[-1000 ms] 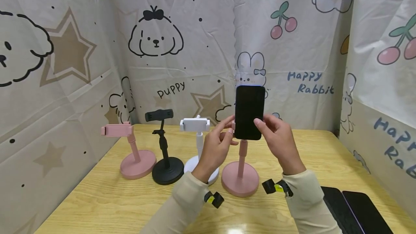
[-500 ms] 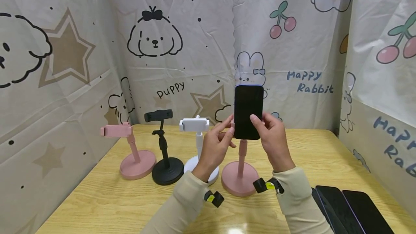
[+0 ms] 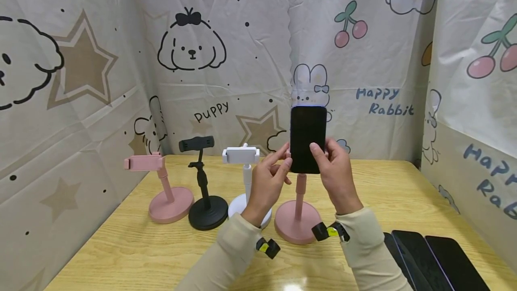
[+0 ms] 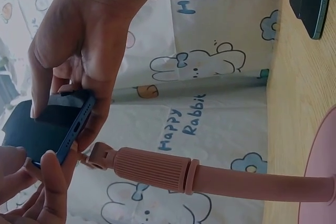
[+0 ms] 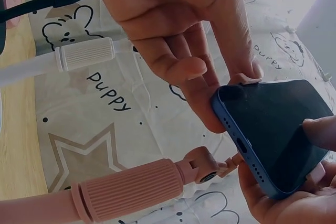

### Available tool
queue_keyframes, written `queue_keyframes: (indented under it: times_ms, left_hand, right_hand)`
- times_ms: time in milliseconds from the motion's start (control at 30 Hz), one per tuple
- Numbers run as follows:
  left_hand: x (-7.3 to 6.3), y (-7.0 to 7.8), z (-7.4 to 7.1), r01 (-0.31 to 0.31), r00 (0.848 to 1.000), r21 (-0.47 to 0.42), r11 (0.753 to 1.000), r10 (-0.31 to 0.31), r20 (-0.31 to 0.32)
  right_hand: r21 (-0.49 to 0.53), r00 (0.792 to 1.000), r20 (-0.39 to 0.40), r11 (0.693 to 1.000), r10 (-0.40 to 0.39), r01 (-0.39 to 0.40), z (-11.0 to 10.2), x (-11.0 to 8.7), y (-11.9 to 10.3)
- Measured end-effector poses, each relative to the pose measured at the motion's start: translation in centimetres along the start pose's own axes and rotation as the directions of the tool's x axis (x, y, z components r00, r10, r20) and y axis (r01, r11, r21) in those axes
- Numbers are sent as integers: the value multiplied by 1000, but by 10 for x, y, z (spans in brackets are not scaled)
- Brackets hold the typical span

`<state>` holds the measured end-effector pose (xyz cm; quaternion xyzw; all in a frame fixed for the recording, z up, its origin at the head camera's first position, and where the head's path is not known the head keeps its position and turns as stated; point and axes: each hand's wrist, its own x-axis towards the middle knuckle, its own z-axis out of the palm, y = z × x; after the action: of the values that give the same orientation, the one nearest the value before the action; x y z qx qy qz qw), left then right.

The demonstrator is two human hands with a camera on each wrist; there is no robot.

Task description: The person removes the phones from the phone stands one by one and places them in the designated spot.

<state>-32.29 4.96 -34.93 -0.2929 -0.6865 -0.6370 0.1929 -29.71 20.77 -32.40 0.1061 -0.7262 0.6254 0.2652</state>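
Note:
A dark blue smartphone [image 3: 308, 136] stands upright, screen towards me, at the top of a pink phone stand [image 3: 298, 221]. My right hand [image 3: 338, 176] holds its lower right part, thumb on the screen and fingers behind. In the right wrist view, a pink clamp jaw [image 5: 315, 177] shows at the phone's edge beside that thumb. My left hand [image 3: 267, 185] is at the phone's left edge, its fingers on the stand's clamp there. In the left wrist view, the stand's ribbed collar [image 4: 152, 169] and joint lie below the phone; its back is hidden.
To the left stand a second pink phone stand [image 3: 169, 201], a black stand [image 3: 208, 212] and a white stand [image 3: 242, 156], all without phones. Several dark phones [image 3: 456, 259] lie side by side at the table's right front. Printed curtains [image 3: 258, 57] enclose the table [image 3: 129, 255].
My right hand has shifted slightly left, its thumb further onto the screen. The phone and left hand keep nearly the same place. More of the phones at the right front now shows.

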Motion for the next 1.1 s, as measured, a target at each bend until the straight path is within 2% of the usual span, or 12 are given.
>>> queue_keyframes:
  times_ms: [267,700,767,967,1100]
  left_hand:
    - [-6,31,-2,-6,998,-2,1000,6,-64]
    - [-5,32,-1,18,998,18,1000,-17,-61]
    - [-4,29,-1,25,998,24,999,-24,-58]
    - [0,-1,3,37,997,17,999,-35,-71]
    - [0,-7,3,34,996,-4,999,-34,-80]
  right_hand:
    - [-4,1000,5,1000,-19,19,3,-3,-1]
    - [-4,1000,14,1000,-12,12,2,-2,-2]
    - [-5,1000,15,1000,-9,9,2,-2,-2]
    - [-10,1000,12,1000,-13,13,2,-2,-2]
    - [-2,1000,11,1000,-17,18,2,-2,-2]
